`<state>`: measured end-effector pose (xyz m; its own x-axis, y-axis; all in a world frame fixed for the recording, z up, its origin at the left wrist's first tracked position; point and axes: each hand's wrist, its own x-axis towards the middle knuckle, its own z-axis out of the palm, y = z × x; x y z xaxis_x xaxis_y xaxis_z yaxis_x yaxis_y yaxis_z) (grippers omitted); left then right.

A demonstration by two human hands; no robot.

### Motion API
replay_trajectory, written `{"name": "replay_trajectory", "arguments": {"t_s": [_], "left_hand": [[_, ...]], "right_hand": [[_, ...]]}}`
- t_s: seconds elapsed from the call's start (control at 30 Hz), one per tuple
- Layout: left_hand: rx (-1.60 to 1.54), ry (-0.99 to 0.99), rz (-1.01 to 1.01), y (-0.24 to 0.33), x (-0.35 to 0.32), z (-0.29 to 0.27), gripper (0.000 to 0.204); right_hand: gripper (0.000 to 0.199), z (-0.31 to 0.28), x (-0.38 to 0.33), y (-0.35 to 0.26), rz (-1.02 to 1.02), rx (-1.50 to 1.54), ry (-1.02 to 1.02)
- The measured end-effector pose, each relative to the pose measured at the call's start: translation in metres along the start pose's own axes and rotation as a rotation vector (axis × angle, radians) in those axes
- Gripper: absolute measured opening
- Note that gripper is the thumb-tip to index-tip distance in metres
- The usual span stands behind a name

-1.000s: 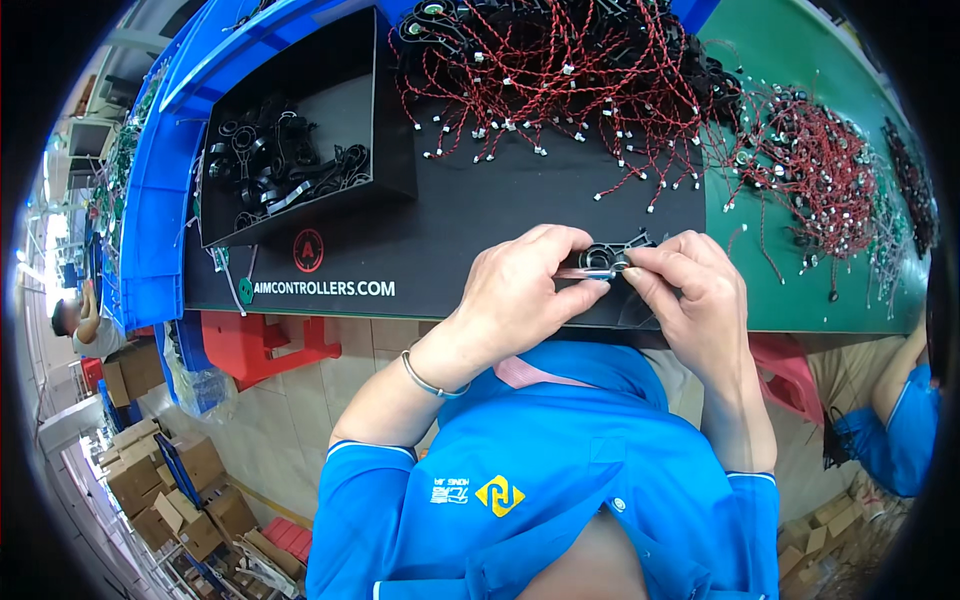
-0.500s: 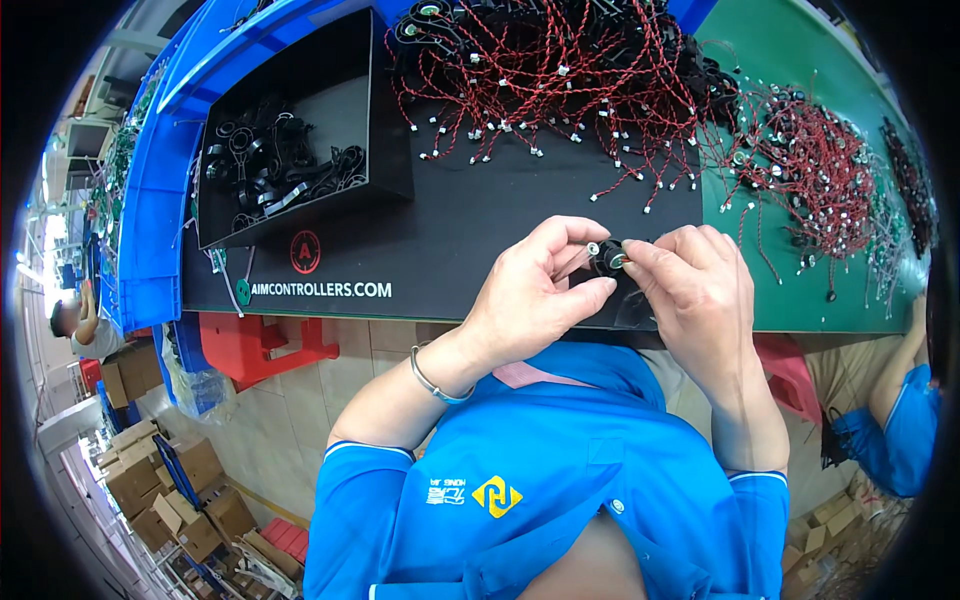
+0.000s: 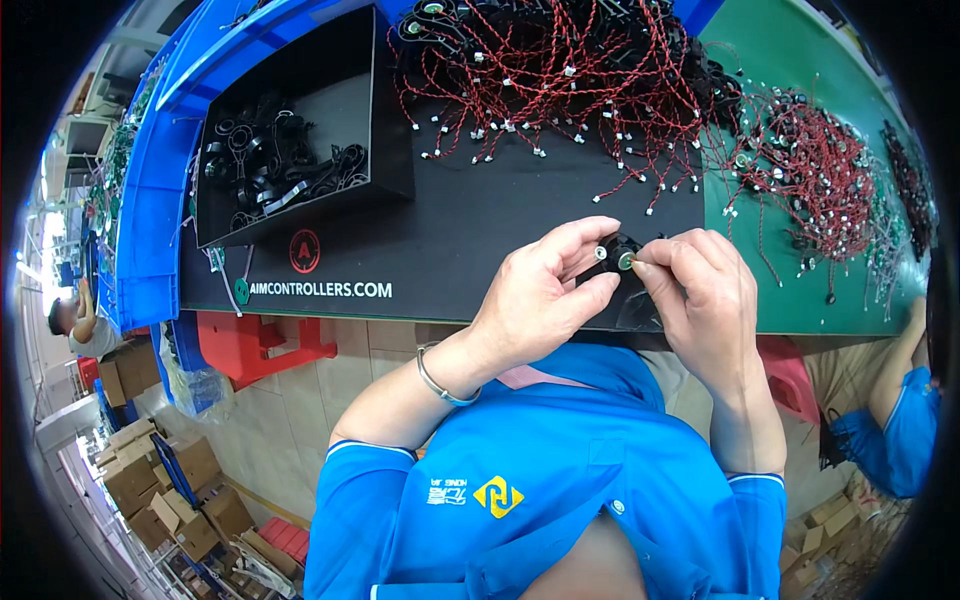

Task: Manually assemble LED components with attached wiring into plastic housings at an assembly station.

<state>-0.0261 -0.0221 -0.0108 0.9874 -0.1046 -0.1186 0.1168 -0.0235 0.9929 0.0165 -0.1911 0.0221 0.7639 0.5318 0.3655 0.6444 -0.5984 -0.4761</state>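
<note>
My left hand (image 3: 540, 292) grips a small black plastic part (image 3: 618, 246) between thumb and fingers, just above the black mat (image 3: 480, 235). Two round faces show on the part: a small silvery one near my left fingers and a larger greenish disc (image 3: 626, 261) on the right. My right hand (image 3: 705, 295) is pinched at the edge of that disc, thumb and forefinger together; whether a tiny piece is between them cannot be seen. Farther back on the mat lies a heap of black parts with twisted red-and-black wires (image 3: 545, 75) ending in white plugs.
At the back left, an open black box (image 3: 392, 130) holds loose black ring-shaped parts (image 3: 262, 155). Blue bins (image 3: 148, 240) line the left side. More wired parts (image 3: 815, 165) cover the green mat (image 3: 780, 305) at right. A co-worker's blue sleeve (image 3: 895, 435) shows at far right.
The black part has turned in my left fingers, so its greenish disc faces up more. My right fingertips have shifted slightly right, to the disc's edge.
</note>
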Motion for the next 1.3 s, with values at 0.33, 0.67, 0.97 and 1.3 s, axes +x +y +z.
{"name": "replay_trajectory", "arguments": {"t_s": [0.33, 0.67, 0.97, 1.3], "left_hand": [[-0.103, 0.007, -0.001, -0.001, 0.000, 0.002, 0.040], [-0.184, 0.098, -0.067, -0.004, 0.001, -0.004, 0.030], [-0.220, 0.069, -0.039, -0.006, 0.001, -0.001, 0.027], [-0.170, 0.125, -0.039, -0.005, 0.001, -0.001, 0.029]], "right_hand": [[0.007, 0.002, -0.001, -0.004, 0.050, 0.061, -0.039], [0.009, -0.012, -0.003, 0.002, 0.066, 0.135, -0.062], [0.008, -0.002, -0.017, 0.015, 0.184, 0.176, 0.012], [0.008, 0.008, -0.021, 0.018, 0.270, 0.300, -0.035]]}}
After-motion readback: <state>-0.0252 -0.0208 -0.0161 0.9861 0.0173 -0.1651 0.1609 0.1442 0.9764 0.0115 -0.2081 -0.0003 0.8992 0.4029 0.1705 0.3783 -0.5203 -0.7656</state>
